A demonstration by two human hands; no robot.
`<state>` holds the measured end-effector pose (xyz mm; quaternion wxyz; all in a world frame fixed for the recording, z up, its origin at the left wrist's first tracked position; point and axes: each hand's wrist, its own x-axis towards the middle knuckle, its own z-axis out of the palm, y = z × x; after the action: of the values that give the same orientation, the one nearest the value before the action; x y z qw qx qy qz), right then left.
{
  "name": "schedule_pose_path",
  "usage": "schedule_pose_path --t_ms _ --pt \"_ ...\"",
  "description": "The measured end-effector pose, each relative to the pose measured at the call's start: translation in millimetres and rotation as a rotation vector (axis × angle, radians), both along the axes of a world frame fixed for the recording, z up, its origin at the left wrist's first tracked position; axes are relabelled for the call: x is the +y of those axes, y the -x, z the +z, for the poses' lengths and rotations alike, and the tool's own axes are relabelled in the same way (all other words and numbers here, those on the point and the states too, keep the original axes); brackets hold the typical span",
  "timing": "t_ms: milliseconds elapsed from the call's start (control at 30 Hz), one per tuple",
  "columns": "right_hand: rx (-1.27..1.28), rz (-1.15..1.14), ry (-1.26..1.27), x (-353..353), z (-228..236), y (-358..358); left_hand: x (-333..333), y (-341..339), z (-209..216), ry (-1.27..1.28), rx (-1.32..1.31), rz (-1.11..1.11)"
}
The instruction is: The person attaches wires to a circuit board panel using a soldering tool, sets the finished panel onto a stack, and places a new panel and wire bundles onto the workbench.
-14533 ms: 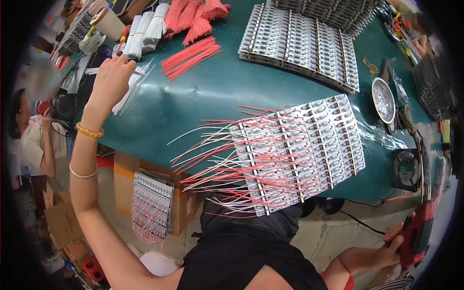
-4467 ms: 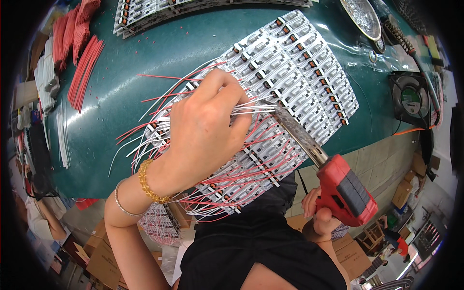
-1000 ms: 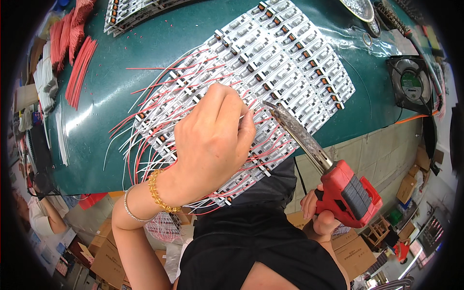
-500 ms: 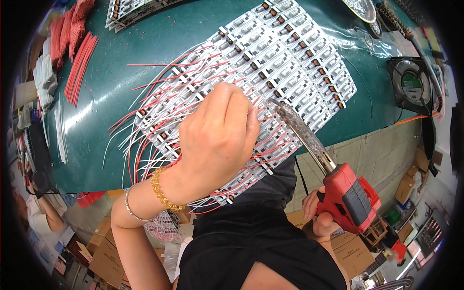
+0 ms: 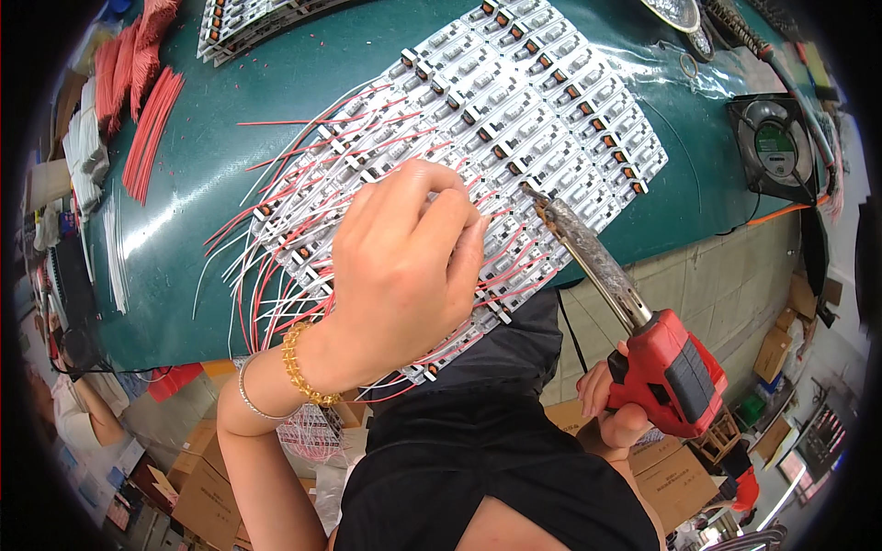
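My left hand [image 5: 404, 248] is closed over a panel of small white circuit boards [image 5: 524, 119], its thumb and fingertips pinched together low above the boards. What they pinch is hidden among the wires. Red and white wires [image 5: 276, 248] stick out from the panel's left and near parts, some passing beneath the hand. In my right hand [image 5: 611, 409] is the handle of a red and black soldering gun [image 5: 675, 376]. Its dark, crusted metal barrel points up and left, with the tip [image 5: 531, 190] over the boards just right of my left fingertips.
Bundles of red wires [image 5: 158, 133] and white wires [image 5: 115, 257] lie on the green table mat [image 5: 303, 78] at left. More boards [image 5: 257, 23] are stacked at the back. A small black fan [image 5: 776, 147] stands at right, near a metal dish [image 5: 678, 11]. Cardboard boxes [image 5: 207, 491] sit below.
The soldering gun's tip has shifted slightly right and away from my left fingers. My left hand has moved slightly left, its fingers bent differently. The panel appears a little further left in view.
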<state>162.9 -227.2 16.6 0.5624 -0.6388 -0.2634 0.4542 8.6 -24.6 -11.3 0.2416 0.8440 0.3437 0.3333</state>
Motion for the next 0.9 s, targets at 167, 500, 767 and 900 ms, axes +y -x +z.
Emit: schedule_pose_path --t_ms 167,500,767,900 --pt "-0.182 0.010 0.023 -29.6 -17.5 -9.4 -1.9 -4.0 5.4 -0.031 0.079 -0.009" --pt "-0.533 0.141 0.434 -61.2 -19.7 -15.8 0.7 -4.9 1.9 -0.065 0.073 -0.007" --pt "-0.169 -0.072 -0.035 -8.7 -12.1 2.8 -3.0 -5.7 0.6 -0.082 0.101 -0.008" --pt "-0.179 -0.042 -0.006 -17.9 -12.9 -1.8 -2.7 -5.6 -1.9 -0.086 0.075 -0.001"
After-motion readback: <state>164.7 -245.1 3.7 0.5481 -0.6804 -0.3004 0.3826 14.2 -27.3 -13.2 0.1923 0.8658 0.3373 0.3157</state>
